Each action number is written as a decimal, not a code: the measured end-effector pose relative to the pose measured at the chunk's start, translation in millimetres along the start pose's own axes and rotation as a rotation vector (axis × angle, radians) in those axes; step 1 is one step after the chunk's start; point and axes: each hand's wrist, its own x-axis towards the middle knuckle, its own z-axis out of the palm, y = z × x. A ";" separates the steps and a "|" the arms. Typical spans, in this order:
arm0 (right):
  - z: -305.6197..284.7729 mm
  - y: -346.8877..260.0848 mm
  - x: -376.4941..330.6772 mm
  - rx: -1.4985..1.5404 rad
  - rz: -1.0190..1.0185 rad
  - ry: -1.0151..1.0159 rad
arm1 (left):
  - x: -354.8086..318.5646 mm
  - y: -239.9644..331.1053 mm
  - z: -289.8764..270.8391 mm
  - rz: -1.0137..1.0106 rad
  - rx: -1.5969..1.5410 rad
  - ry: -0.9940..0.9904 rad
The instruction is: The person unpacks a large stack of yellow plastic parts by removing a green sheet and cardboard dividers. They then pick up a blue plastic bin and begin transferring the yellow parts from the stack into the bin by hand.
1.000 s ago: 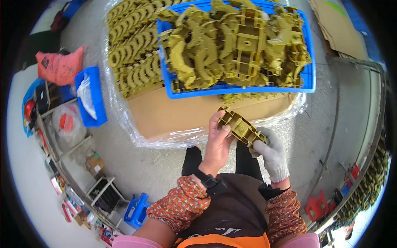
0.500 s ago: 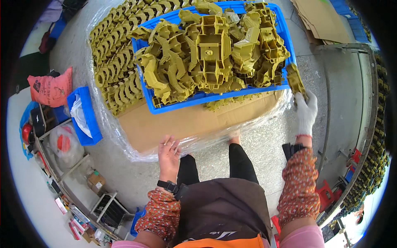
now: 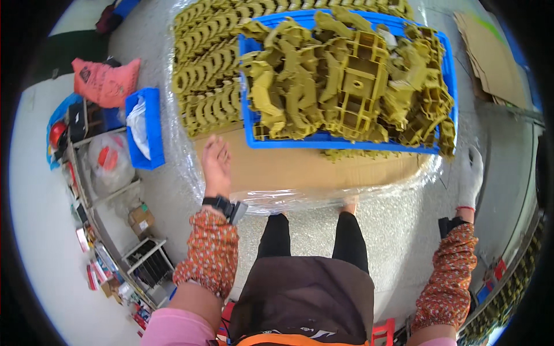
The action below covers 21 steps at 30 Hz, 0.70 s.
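A blue crate (image 3: 249, 124) is heaped with olive-yellow molded plastic parts (image 3: 363, 81) of ribbed, boxy shape. My right hand (image 3: 472, 176), in a white glove, is just outside the crate's near right corner. One narrow olive part (image 3: 446, 137) leans at that corner, with a gap between it and the glove. The gloved fingers are loosely bent and seem to hold nothing. My bare left hand (image 3: 217, 166) hovers over the left side of a brown cardboard sheet (image 3: 300, 173), nearest the crate's near left corner. Its fingers are half curled and apart, with nothing in them.
Rows of similar olive parts (image 3: 205, 75) lie left of and behind the crate, edged by clear plastic wrap (image 3: 187, 167). Farther left are a small blue bin (image 3: 153, 130), a pink-red sack (image 3: 107, 82) and a cluttered rack (image 3: 86, 190). Cardboard sheets (image 3: 490, 57) stand at far right.
The view has swung left, so the crate appears farther right. The narrow part, earlier in my gloved hand, now rests by the crate's corner, apart from the glove. My left hand has moved forward and left.
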 end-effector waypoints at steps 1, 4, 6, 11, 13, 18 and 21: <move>5.0 10.4 12.6 0.049 -0.005 -0.018 | 15.1 9.1 4.9 0.028 0.035 -0.019; 23.7 52.4 53.6 0.391 0.182 -0.162 | 48.5 29.0 30.1 0.058 0.210 -0.129; 27.7 17.1 62.4 0.527 0.451 -0.278 | 61.5 38.3 41.0 0.012 0.318 -0.172; 50.7 11.1 110.9 0.757 0.252 -0.474 | 81.0 36.0 91.1 -0.157 0.430 -0.381; 54.4 6.3 122.7 0.721 0.229 -0.497 | 89.7 30.4 103.6 -0.117 0.487 -0.364; 72.6 8.7 126.9 0.539 0.087 -0.431 | 110.9 8.6 131.2 0.691 1.228 0.222; 79.0 10.4 126.3 0.478 0.138 -0.420 | 129.4 7.3 134.0 0.873 1.171 0.179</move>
